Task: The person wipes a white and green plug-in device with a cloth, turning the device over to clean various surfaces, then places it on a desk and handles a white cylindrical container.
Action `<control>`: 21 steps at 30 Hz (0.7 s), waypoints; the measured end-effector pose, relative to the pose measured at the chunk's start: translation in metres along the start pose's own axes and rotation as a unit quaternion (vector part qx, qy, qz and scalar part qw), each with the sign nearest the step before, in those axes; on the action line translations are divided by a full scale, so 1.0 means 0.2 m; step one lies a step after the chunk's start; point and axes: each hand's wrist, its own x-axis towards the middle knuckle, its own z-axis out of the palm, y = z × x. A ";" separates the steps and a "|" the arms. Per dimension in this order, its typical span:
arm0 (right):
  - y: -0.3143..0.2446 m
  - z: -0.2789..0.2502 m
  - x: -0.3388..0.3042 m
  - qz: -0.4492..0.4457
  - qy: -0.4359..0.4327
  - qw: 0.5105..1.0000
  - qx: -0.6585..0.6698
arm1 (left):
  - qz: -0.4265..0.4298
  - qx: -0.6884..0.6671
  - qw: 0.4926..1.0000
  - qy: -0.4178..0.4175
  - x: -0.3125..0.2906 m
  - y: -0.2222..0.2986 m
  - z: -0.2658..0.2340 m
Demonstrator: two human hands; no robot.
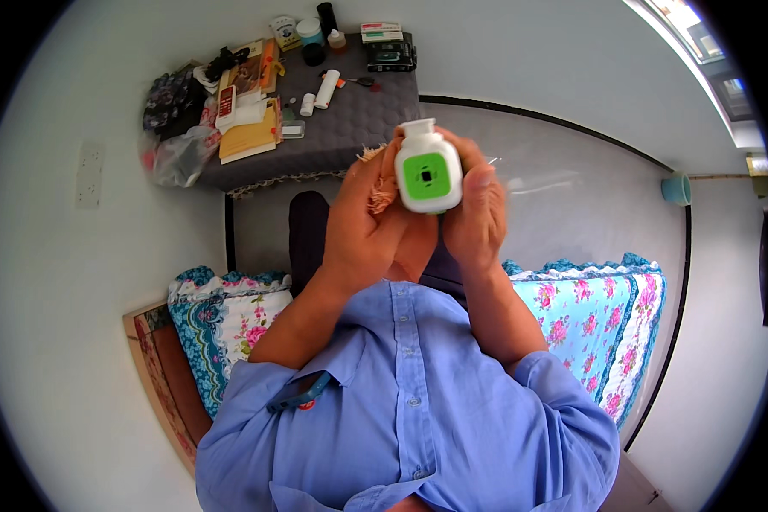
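Note:
Held up in front of my chest is a white, rounded plastic container [407, 194] with a bright green square panel, a small dark square in its middle, and a white tab at its top. Its exact kind is unclear. My right hand [480, 213] grips it from the right, thumb along its side. My left hand [358, 218] is closed on an orange-brown cloth [383, 189] with a frayed edge, pressed to the container's left side. The container and cloth hide some of the fingers of both hands.
Ahead stands a table with a quilted grey cover [350, 128]. On it are white bottles [327, 89], papers [252, 143], a red-and-white handset [225, 107], jars [310, 32] and a black box [391, 55]. A floral-covered seat [589, 320] is beneath me. A teal cup [676, 189] is at far right.

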 end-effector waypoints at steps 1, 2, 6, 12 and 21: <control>0.00 0.00 0.01 -0.031 -0.046 0.998 -0.007 | -0.007 -0.039 0.999 0.005 0.00 -0.05 -0.01; -0.02 0.00 0.01 -0.042 -0.064 0.997 0.004 | -0.013 -0.077 0.997 0.011 0.00 -0.07 -0.03; -0.07 0.01 0.01 -0.071 -0.096 0.990 -0.078 | -0.038 -0.110 0.993 0.003 0.01 -0.05 -0.04; -0.02 0.06 -0.03 0.014 0.020 0.998 0.065 | -0.056 -0.218 0.973 0.050 0.00 0.02 0.00; -0.04 -0.02 0.00 0.001 -0.040 0.994 -0.104 | 0.219 0.189 0.953 0.091 0.03 0.08 -0.07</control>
